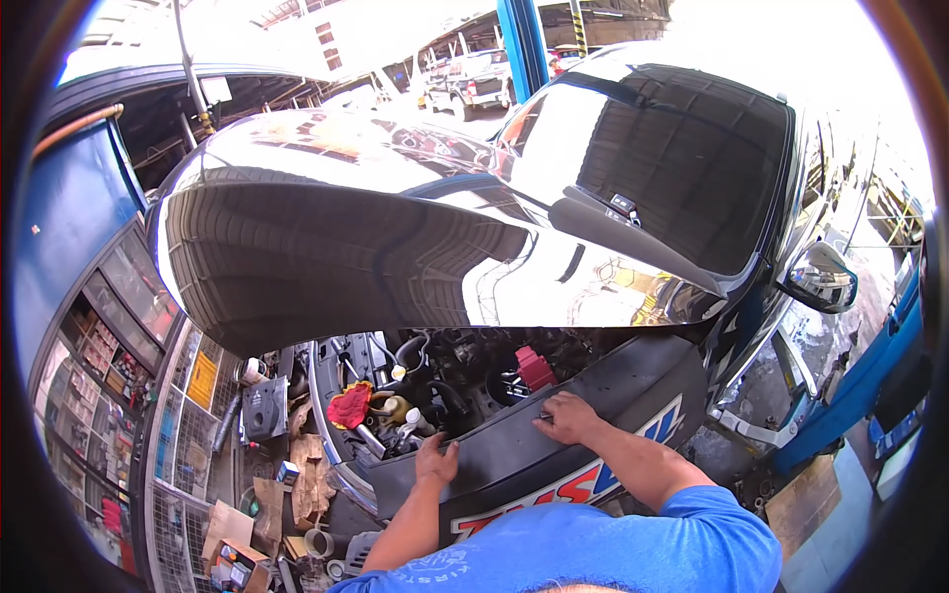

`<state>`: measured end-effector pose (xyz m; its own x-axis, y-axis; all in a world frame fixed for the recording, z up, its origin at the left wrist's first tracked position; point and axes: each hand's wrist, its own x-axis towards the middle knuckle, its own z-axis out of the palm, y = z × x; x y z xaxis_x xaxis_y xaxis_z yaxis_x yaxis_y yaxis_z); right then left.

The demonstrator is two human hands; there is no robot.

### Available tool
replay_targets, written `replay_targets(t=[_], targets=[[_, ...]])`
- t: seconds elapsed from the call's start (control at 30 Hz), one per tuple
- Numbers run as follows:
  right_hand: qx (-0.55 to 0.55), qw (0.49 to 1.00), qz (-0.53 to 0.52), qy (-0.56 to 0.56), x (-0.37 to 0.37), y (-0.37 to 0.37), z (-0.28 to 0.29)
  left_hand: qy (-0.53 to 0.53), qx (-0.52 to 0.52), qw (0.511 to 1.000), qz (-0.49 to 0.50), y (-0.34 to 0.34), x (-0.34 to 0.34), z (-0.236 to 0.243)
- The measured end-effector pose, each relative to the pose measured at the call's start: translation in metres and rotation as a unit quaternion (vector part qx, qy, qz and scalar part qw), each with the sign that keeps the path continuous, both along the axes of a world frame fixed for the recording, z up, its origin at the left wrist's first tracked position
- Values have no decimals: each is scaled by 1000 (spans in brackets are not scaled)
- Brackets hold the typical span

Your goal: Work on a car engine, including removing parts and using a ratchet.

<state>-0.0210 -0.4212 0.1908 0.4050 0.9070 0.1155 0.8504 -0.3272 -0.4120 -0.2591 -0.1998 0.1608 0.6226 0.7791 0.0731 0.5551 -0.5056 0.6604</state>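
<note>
A black fender cover (613, 395) with a large printed patch drapes over the car's fender in front of me. My left hand (437, 461) rests at the cover's inner edge beside the engine bay, thumb apart from the fingers; the fingertips are partly hidden. Farther right, my right hand (570, 419) lies on the cover with its fingers curled. A small dark bit shows at its fingertips, too small to name. In the engine bay between and beyond them sit a red box-shaped part (535, 368), a white-capped reservoir (415, 423) and a red cloth (350, 405).
The raised dark hood (336, 262) hangs over the engine bay. Blue lift posts (522, 47) stand behind and at the right. On the left floor lie a black engine cover (265, 410), cardboard (310, 479) and boxes, beside a wire-mesh cabinet (188, 445). The side mirror (822, 277) juts out right.
</note>
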Motion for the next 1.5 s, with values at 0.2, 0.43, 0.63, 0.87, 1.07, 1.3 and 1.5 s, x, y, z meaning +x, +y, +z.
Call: replay_targets(t=[0.2, 0.43, 0.63, 0.87, 1.07, 1.3, 1.5], targets=[[-9, 1000, -5, 12, 2, 4, -1, 0, 8, 1000, -8, -3, 1, -3], [39, 999, -9, -3, 2, 7, -7, -12, -18, 1000, 20, 3, -13, -9], [0, 1000, -7, 10, 0, 7, -4, -40, -19, 998, 40, 7, -25, -9], [46, 998, -11, -32, -1, 10, -10, -63, -17, 997, 39, 9, -31, -6], [36, 997, -6, -65, -3, 14, -12, -46, -25, 998, 21, 13, -30, -6], [-64, 994, -20, -87, -11, 17, -3, -86, -64, 994, 22, 24, -38, -12], [-97, 989, -19, -108, -14, 19, 5, -110, -63, 992, 28, 40, -51, -21]])
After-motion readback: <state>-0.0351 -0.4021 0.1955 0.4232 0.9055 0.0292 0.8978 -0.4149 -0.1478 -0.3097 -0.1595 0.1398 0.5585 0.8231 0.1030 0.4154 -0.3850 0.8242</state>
